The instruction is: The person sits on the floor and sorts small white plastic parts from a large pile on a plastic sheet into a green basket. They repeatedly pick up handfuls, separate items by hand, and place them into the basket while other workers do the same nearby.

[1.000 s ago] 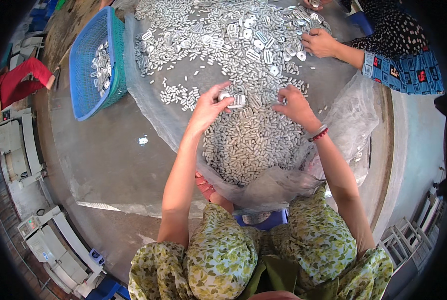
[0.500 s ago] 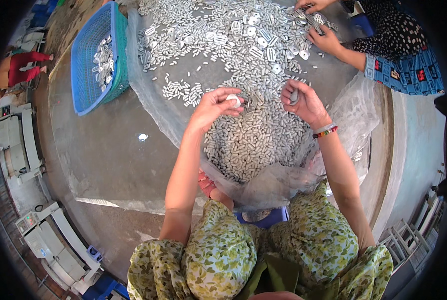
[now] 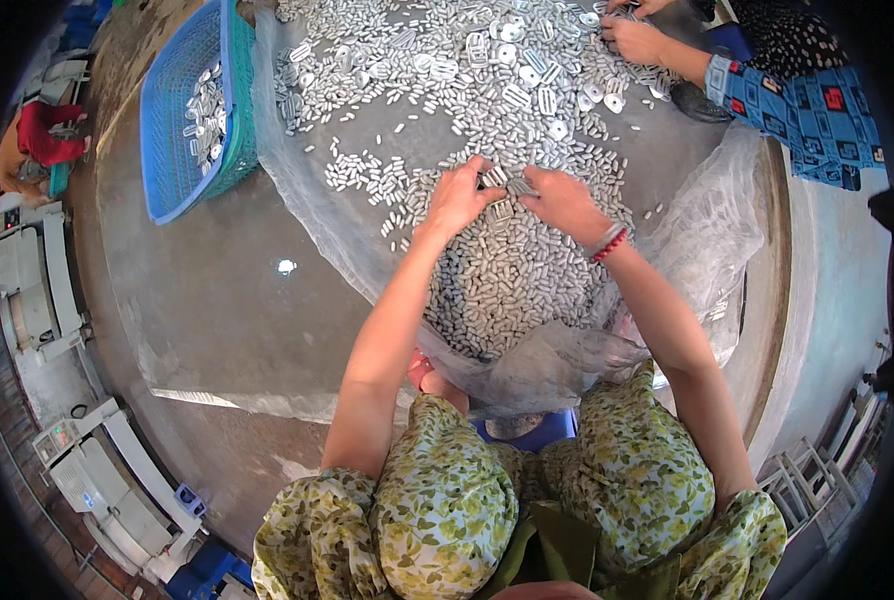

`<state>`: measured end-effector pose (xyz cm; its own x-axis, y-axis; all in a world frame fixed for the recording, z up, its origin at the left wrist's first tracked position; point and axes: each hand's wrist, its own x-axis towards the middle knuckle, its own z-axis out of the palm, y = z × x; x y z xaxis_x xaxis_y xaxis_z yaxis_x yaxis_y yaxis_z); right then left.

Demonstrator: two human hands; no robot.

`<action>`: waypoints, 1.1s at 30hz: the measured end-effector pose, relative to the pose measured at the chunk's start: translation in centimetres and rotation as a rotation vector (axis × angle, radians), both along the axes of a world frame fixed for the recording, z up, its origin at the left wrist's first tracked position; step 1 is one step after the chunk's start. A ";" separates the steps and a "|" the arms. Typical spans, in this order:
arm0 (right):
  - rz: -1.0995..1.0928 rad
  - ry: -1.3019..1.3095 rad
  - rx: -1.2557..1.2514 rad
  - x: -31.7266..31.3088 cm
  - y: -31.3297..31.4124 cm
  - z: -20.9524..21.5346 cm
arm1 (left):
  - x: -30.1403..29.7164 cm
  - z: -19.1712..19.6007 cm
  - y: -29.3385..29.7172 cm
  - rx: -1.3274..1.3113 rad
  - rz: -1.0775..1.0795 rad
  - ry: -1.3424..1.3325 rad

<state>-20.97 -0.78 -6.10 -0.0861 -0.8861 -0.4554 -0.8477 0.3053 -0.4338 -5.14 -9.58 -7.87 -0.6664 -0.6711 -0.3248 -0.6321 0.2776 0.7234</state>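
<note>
Metal pieces: heaped on the clear plastic sheet right under your hands | your left hand and right hand meet fingertip to fingertip, pinching a few pieces | step looks like sorting; next calls for a steady grip.

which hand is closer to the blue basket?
Left. The left hand rests on the heap of small white parts, to the right of the blue basket with bare sheet between them. The right hand sits farther right still.
</note>
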 end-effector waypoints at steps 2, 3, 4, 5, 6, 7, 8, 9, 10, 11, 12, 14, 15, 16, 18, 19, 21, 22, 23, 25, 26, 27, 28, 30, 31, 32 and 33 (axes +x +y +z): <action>-0.109 -0.227 -0.185 -1.3 1.4 -0.7 | 0.9 0.2 -0.1 0.084 0.063 0.145; -0.187 -0.376 -0.230 -2.1 1.9 -1.3 | 1.1 1.3 0.0 0.240 0.128 0.228; -0.264 -0.521 -0.280 -2.7 2.3 -1.4 | 1.4 2.1 -0.1 0.391 0.192 0.313; -0.306 -0.596 -0.414 -3.0 2.8 -1.7 | 2.3 1.9 -0.4 0.789 0.270 0.470; -0.388 -0.681 -0.261 -3.2 2.8 -0.5 | 3.0 2.4 -0.3 0.920 0.315 0.636; -0.465 -0.764 -0.102 -3.4 2.6 1.4 | 3.8 2.9 0.1 1.048 0.362 0.805; -0.540 -0.843 0.060 -3.5 2.5 2.4 | 4.5 3.2 0.2 1.172 0.407 0.976; -0.570 -1.080 0.049 -4.0 2.7 2.2 | 4.7 3.2 0.2 1.156 0.341 1.008; -0.596 -1.318 0.035 -4.8 2.9 1.8 | 4.7 3.2 0.3 1.133 0.338 0.972; -0.617 -1.557 0.020 -5.3 3.1 1.6 | 4.6 3.4 0.4 1.110 0.334 0.937; -0.656 -1.563 -0.037 -5.3 3.2 1.7 | 4.7 3.6 0.5 1.080 0.337 0.901; -0.734 -1.571 -0.152 -5.2 3.2 2.2 | 4.2 3.0 0.4 0.989 0.357 0.696; -0.810 -1.523 -0.172 -5.1 2.9 2.8 | 3.6 3.3 0.6 0.916 0.386 0.556; -0.804 -1.492 -0.168 -5.2 2.8 2.7 | 3.0 3.4 0.8 0.841 0.412 0.416; -0.793 -1.430 -0.158 -5.5 2.7 2.3 | 2.1 1.6 1.2 0.447 0.231 0.186; -0.761 -1.488 -0.179 -5.7 2.8 2.1 | 1.6 1.4 1.9 0.190 0.116 0.077; -0.692 -1.605 -0.221 -5.9 3.0 1.8 | 1.0 1.1 3.3 -0.174 -0.080 -0.116; -0.654 -1.648 -0.231 -5.9 3.0 1.8 | 0.8 1.1 3.3 -0.183 -0.099 -0.133; -0.615 -1.690 -0.242 -5.9 3.0 2.0 | 0.7 1.1 3.2 -0.192 -0.119 -0.150; -0.523 -1.710 -0.279 -5.7 2.8 2.7 | 0.7 0.6 2.1 -0.229 -0.133 -0.063; -0.494 -1.747 -0.247 -5.5 2.7 3.3 | 1.3 0.6 1.6 0.028 0.010 -0.009; -0.465 -1.784 -0.220 -5.4 2.7 4.0 | 1.6 1.4 0.9 0.282 0.150 0.046; -0.432 -1.821 -0.193 -5.2 2.6 4.5 | 2.1 2.1 0.2 0.534 0.291 0.102; -0.314 -1.814 -0.124 -4.7 2.3 4.0 | 3.9 3.1 -0.8 0.921 0.342 0.572; -0.306 -1.741 -0.064 -4.3 2.2 3.7 | 4.3 3.8 -1.0 0.981 0.350 0.674; -0.298 -1.667 -0.006 -3.9 2.1 3.5 | 4.4 4.5 -1.3 1.040 0.356 0.775; -0.303 -1.532 0.123 -2.7 1.6 3.6 | 4.5 5.0 -1.5 1.002 0.375 0.756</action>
